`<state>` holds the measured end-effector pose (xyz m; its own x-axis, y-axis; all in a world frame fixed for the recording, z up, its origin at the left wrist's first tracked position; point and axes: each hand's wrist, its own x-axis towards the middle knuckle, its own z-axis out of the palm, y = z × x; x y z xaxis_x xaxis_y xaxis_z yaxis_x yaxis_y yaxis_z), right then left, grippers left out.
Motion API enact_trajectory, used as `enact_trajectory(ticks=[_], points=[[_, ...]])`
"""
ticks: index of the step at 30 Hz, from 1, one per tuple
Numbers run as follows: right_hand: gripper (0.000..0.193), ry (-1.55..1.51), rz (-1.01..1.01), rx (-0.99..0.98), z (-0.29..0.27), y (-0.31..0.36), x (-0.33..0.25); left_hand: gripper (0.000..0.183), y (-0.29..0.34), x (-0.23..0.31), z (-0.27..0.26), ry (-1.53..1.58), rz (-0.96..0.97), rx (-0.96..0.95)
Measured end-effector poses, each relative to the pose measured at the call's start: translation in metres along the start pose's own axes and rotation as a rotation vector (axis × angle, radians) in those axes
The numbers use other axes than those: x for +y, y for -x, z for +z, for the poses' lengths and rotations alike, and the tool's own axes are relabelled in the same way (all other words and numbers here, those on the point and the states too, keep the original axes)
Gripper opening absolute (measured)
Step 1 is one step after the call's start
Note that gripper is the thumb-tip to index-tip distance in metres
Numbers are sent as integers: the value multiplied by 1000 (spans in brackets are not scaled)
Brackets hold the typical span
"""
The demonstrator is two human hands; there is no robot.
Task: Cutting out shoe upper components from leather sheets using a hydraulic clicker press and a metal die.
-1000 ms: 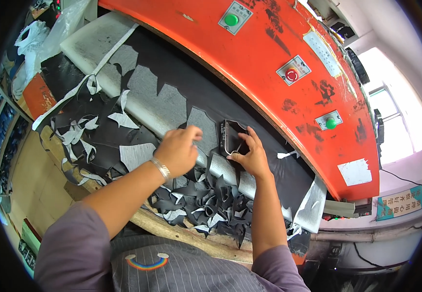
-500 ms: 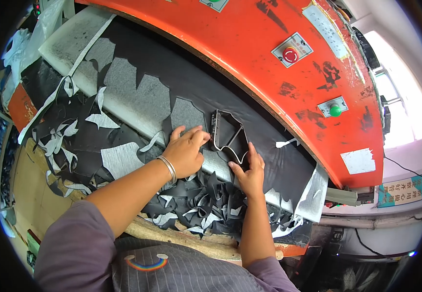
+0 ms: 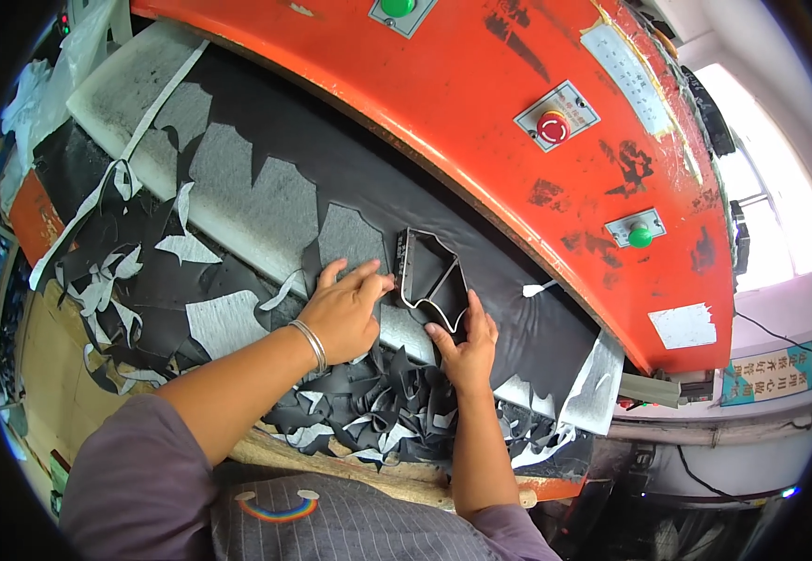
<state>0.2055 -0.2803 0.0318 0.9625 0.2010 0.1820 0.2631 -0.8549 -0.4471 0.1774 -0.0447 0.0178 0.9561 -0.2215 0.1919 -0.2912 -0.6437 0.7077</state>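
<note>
A metal cutting die [image 3: 431, 304], an angular outline with a crossbar inside, stands on the black leather-like sheet [image 3: 369, 154]. My right hand [image 3: 468, 351] holds the die's near right corner between thumb and fingers. My left hand [image 3: 342, 307] lies on the sheet's near edge with its fingers spread. Its index fingertip is at the die's left side; whether it presses on the metal, I cannot tell. Left of the die, cut-away gaps run along the sheet's edge and show a grey speckled surface. Beneath lies a thick white cutting board [image 3: 97, 100].
Black and white offcuts [image 3: 369, 402] are heaped along the near side. The red machine beam [image 3: 481, 103] crosses just behind the sheet, carrying a red stop button [image 3: 553, 127] and a green button [image 3: 640, 236]. A plastic bag [image 3: 69, 84] hangs at the far left.
The whole view has shifted slightly, putting the beam and sheet a little lower and further left. Both hands and the die keep nearly the same places on the sheet.
</note>
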Motion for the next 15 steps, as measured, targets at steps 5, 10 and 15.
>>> enact_trajectory(ticks=[5, 10, 15], points=[[82, -19, 9, 20, 1, 1, 1, 45, 0, -2, 2, 16, -4, -1], [87, -129, -105, 213, -15, -5, -2, 42, -7, -7, -29, 255, -90, 132], [53, -246, -160, 815, -111, -34, -39, 16, -27, -20, -125, 446, -87, 513]])
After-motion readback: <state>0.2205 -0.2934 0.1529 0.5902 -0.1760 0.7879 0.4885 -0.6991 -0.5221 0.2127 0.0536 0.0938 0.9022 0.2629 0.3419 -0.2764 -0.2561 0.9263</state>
